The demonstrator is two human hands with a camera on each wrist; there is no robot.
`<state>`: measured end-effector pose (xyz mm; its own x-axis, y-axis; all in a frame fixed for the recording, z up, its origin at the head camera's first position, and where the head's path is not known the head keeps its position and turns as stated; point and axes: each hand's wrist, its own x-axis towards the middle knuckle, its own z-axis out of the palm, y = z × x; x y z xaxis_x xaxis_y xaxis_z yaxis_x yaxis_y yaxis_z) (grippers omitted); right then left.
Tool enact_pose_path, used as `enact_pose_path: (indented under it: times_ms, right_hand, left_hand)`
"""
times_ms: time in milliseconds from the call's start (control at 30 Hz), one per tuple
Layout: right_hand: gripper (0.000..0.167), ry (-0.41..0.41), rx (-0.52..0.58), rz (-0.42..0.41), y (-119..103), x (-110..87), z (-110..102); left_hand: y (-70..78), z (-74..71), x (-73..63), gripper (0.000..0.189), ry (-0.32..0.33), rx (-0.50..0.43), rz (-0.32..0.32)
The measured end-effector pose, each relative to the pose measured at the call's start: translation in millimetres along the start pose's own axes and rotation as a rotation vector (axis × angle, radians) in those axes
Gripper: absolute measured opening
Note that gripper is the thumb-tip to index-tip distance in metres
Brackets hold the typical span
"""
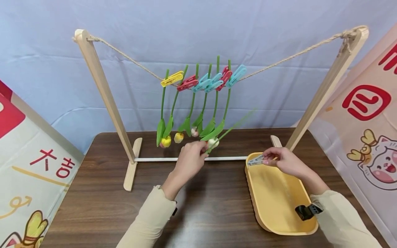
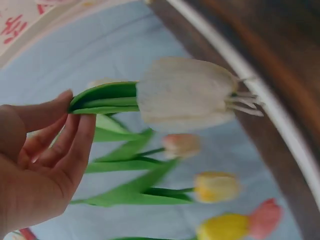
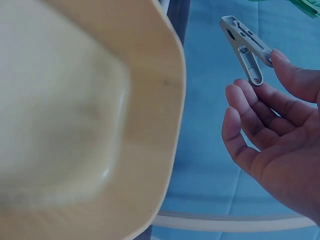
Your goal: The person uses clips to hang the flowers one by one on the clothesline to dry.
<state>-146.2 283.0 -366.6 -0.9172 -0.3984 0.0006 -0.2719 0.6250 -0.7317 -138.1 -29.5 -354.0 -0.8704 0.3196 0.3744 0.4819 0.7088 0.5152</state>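
My left hand (image 1: 190,156) pinches an artificial white tulip (image 2: 185,95) by its green leaves and stem. In the left wrist view its bloom points away from the fingertips. The tulip's stem (image 1: 231,128) slants up to the right in the head view. Between thumb and fingers, my right hand (image 1: 284,160) pinches a grey clothespin (image 3: 245,47) by its handle ends, above the far end of the yellow basket (image 1: 254,203). Several tulips hang bloom-down from a sagging rope (image 1: 124,55), held by yellow (image 1: 172,79), red (image 1: 187,83) and blue clothespins (image 1: 237,75).
A wooden post (image 1: 103,93) on the left and another post (image 1: 328,86) on the right carry the rope. A white rod (image 1: 158,159) joins them low down, above the dark wooden table (image 1: 93,203). Printed cloths hang at both sides.
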Motion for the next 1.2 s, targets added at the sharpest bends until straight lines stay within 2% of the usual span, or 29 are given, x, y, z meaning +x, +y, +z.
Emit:
enact_pose_path:
  times_ms: [100,200,267,433,533,633,833,933,1100,1200]
  right_hand:
    - [0.017,0.008,-0.016,-0.022,-4,3.4,-3]
    - [0.016,0.024,-0.053,-0.060,-11,8.5,-8]
    - [0.015,0.047,-0.091,-0.079,-18,12.1,-13]
    - [0.021,0.089,-0.152,-0.043,-47,20.0,-33]
    - [0.023,0.115,-0.173,-0.046,-68,24.9,-49]
    - [0.022,0.177,-0.196,-0.065,-91,29.0,-64]
    - [0.023,0.347,-0.166,-0.081,-140,35.4,-91]
    - [0.022,0.438,-0.171,-0.133,-161,41.1,-103]
    - [0.020,0.561,-0.394,-0.223,-189,52.5,-114]
    - [0.019,0.595,-0.523,-0.236,-201,60.7,-117]
  left_hand:
    - [16.7,-8.0,14.8,0.008,0.046,-0.010,0.033]
    - [30.4,-15.4,30.0,0.008,0.055,-0.006,0.043]
    - [37.6,-19.9,38.8,0.009,0.047,0.000,0.034]
    - [48.0,-26.2,52.9,0.013,0.047,0.005,0.004]
    - [50.7,-27.7,56.0,0.014,0.043,0.008,-0.011]
    - [51.6,-27.4,56.9,0.014,0.039,0.010,-0.020]
    - [52.2,-25.0,58.6,0.013,0.043,-0.001,-0.026]
    - [53.9,-25.1,59.6,0.013,0.041,-0.006,-0.033]
    - [56.7,-25.1,61.5,0.015,0.040,-0.001,-0.039]
    - [57.1,-24.4,62.4,0.015,0.044,0.004,-0.040]
